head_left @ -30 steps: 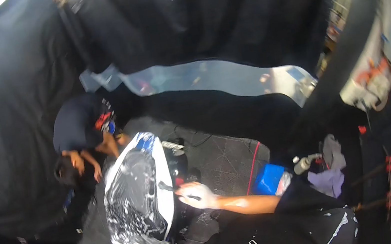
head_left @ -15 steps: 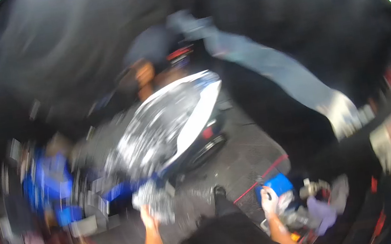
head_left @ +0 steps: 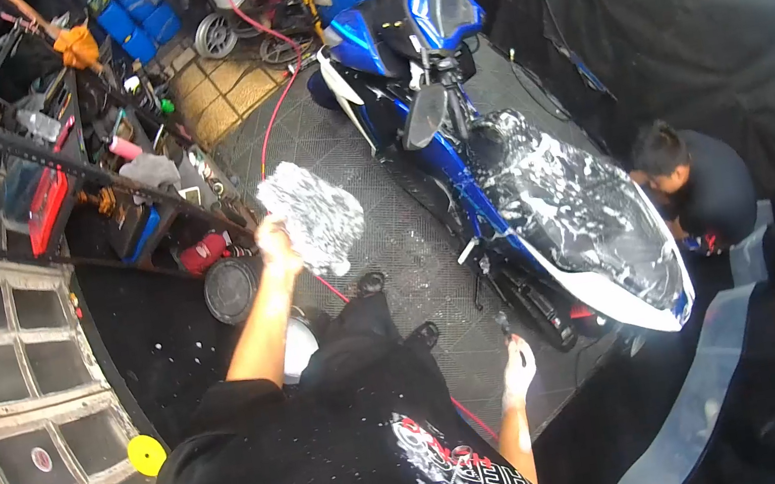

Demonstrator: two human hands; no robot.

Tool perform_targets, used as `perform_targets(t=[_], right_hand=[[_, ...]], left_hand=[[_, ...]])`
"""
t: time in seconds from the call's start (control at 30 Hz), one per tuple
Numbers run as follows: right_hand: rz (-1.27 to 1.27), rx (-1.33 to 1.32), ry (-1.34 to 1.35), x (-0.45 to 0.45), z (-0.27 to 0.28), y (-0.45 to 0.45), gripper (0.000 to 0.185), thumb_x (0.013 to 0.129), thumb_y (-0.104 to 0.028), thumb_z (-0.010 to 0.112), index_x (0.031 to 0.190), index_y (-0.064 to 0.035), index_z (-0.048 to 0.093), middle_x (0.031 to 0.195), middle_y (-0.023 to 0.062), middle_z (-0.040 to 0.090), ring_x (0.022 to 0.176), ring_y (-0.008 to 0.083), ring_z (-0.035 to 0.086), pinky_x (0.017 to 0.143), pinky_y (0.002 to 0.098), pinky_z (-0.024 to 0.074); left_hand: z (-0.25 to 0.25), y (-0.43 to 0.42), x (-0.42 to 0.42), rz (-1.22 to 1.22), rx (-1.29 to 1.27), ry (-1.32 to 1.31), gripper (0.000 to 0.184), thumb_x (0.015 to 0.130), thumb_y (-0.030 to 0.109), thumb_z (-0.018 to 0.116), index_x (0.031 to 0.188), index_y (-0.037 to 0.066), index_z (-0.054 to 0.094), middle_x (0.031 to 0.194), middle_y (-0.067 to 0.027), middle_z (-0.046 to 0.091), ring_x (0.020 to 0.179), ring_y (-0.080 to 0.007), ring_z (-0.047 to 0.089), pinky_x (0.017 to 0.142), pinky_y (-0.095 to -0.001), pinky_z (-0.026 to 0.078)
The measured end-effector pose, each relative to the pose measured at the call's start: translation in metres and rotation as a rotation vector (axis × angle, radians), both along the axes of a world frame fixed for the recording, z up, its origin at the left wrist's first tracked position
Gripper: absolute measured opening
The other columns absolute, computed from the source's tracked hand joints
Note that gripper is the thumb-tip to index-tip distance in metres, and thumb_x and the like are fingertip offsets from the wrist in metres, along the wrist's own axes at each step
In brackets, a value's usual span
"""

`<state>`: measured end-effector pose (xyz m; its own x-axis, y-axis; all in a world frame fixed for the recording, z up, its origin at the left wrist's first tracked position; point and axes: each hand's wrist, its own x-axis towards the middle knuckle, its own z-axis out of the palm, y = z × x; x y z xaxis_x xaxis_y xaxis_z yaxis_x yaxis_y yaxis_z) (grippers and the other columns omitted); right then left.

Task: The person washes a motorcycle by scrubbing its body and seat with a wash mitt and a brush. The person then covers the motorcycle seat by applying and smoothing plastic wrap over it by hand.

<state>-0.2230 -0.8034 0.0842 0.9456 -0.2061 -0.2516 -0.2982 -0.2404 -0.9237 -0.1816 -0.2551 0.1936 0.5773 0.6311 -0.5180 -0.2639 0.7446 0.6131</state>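
Where black curtains (head_left: 704,14) hang beside a dark tiled floor (head_left: 406,299), a foam-streaked motorcycle (head_left: 475,191) stands between a cluttered rack (head_left: 65,162) and a crouching person (head_left: 714,183), whose hands are mostly hidden. Too small to identify, a dark item (head_left: 503,322) sits in the narrowly curled right hand (head_left: 519,369). The left hand (head_left: 278,244) grips the edge of a foamy cloth (head_left: 314,218), which spreads beyond its fingers, apart from the motorcycle.

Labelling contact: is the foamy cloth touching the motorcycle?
Apart. The head view shows the foamy cloth held out in the left hand, with dark floor mat visible between it and the motorcycle.
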Motion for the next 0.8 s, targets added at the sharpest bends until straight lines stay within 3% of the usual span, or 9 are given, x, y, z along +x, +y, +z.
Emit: perform_targets(t=[0.1, 0.13, 0.2, 0.3, 0.4, 0.47, 0.6, 0.67, 0.8], right_hand=[[0.226, -0.045, -0.042, 0.069, 0.025, 0.040, 0.026, 0.097, -0.012, 0.064, 0.117, 0.0051, 0.069, 0.115, 0.0149, 0.072, 0.108, 0.0226, 0.065, 0.099, 0.0343, 0.0480], [0.312, -0.074, -0.070, 0.089, 0.031, 0.056, 0.027, 0.097, -0.012, 0.064, 0.117, 0.0048, 0.069, 0.115, 0.0148, 0.072, 0.109, 0.0225, 0.065, 0.099, 0.0345, 0.0481], [0.391, -0.139, -0.072, 0.119, 0.069, 0.115, 0.026, 0.096, -0.013, 0.065, 0.115, 0.0033, 0.070, 0.110, 0.0137, 0.073, 0.105, 0.0222, 0.067, 0.097, 0.0342, 0.0491], [0.517, -0.219, -0.164, 0.156, 0.096, 0.203, 0.023, 0.096, -0.017, 0.065, 0.110, 0.0007, 0.070, 0.100, 0.0124, 0.073, 0.093, 0.0195, 0.067, 0.087, 0.0314, 0.0506], [0.605, -0.252, -0.181, 0.185, 0.138, 0.314, 0.021, 0.095, -0.018, 0.066, 0.108, -0.0018, 0.070, 0.096, 0.0148, 0.072, 0.088, 0.0232, 0.069, 0.082, 0.0327, 0.0530], [0.649, -0.273, -0.313, 0.207, 0.146, 0.380, 0.021, 0.094, -0.018, 0.068, 0.107, -0.0024, 0.070, 0.098, 0.0153, 0.073, 0.089, 0.0262, 0.071, 0.083, 0.0333, 0.0542], [0.473, -0.355, -0.491, 0.279, 0.186, 0.503, 0.016, 0.092, -0.014, 0.070, 0.101, -0.0018, 0.071, 0.092, 0.0154, 0.071, 0.084, 0.0279, 0.070, 0.078, 0.0360, 0.0555], [0.261, -0.439, -0.671, 0.328, 0.188, 0.549, 0.015, 0.092, -0.013, 0.069, 0.101, -0.0011, 0.071, 0.090, 0.0149, 0.071, 0.081, 0.0285, 0.069, 0.077, 0.0365, 0.0552], [0.242, -0.566, -0.502, 0.406, 0.193, 0.605, 0.015, 0.094, -0.014, 0.068, 0.101, -0.0012, 0.072, 0.094, 0.0175, 0.072, 0.084, 0.0302, 0.070, 0.080, 0.0383, 0.0553]], left_hand=[[-0.006, 0.059, -0.012, 0.088, 0.170, -0.206, 0.047, 0.086, 0.032, 0.054, 0.121, 0.001, 0.059, 0.101, -0.0134, 0.070, 0.083, -0.0298, 0.068, 0.077, -0.0416, 0.057], [0.043, 0.051, -0.007, 0.066, 0.107, -0.359, 0.057, 0.087, 0.037, 0.053, 0.131, 0.000, 0.055, 0.113, -0.0161, 0.069, 0.097, -0.0341, 0.069, 0.089, -0.0458, 0.056], [-0.038, 0.097, -0.005, -0.043, 0.203, -0.605, 0.076, 0.091, 0.049, 0.048, 0.148, -0.001, 0.042, 0.146, -0.0211, 0.051, 0.131, -0.0400, 0.052, 0.112, -0.0546, 0.041], [-0.029, 0.094, 0.056, 0.033, 0.078, -0.579, 0.079, 0.092, 0.056, 0.047, 0.150, 0.002, 0.039, 0.147, -0.0217, 0.049, 0.134, -0.0388, 0.050, 0.115, -0.0539, 0.040], [-0.071, 0.147, 0.108, -0.204, -0.028, -0.938, 0.083, 0.092, 0.060, 0.048, 0.151, 0.003, 0.039, 0.148, -0.0215, 0.049, 0.134, -0.0383, 0.050, 0.114, -0.0526, 0.041], [-0.070, 0.173, 0.142, -0.231, 0.103, -0.786, 0.063, 0.098, 0.044, 0.044, 0.143, 0.001, 0.049, 0.141, -0.0205, 0.055, 0.127, -0.0375, 0.056, 0.110, -0.0518, 0.046], [-0.108, 0.265, 0.224, -0.458, 0.057, -0.396, 0.068, 0.096, 0.047, 0.048, 0.140, -0.004, 0.047, 0.126, -0.0209, 0.064, 0.112, -0.0357, 0.066, 0.100, -0.0501, 0.055], [-0.102, 0.287, 0.295, -0.477, 0.010, -0.175, 0.050, 0.101, 0.041, 0.041, 0.128, 0.001, 0.057, 0.103, -0.0115, 0.068, 0.088, -0.0245, 0.068, 0.080, -0.0397, 0.058], [-0.086, 0.316, 0.443, -0.780, 0.317, -0.040, 0.042, 0.105, 0.041, 0.040, 0.116, 0.007, 0.063, 0.077, -0.0010, 0.064, 0.062, -0.0157, 0.063, 0.061, -0.0336, 0.057]])
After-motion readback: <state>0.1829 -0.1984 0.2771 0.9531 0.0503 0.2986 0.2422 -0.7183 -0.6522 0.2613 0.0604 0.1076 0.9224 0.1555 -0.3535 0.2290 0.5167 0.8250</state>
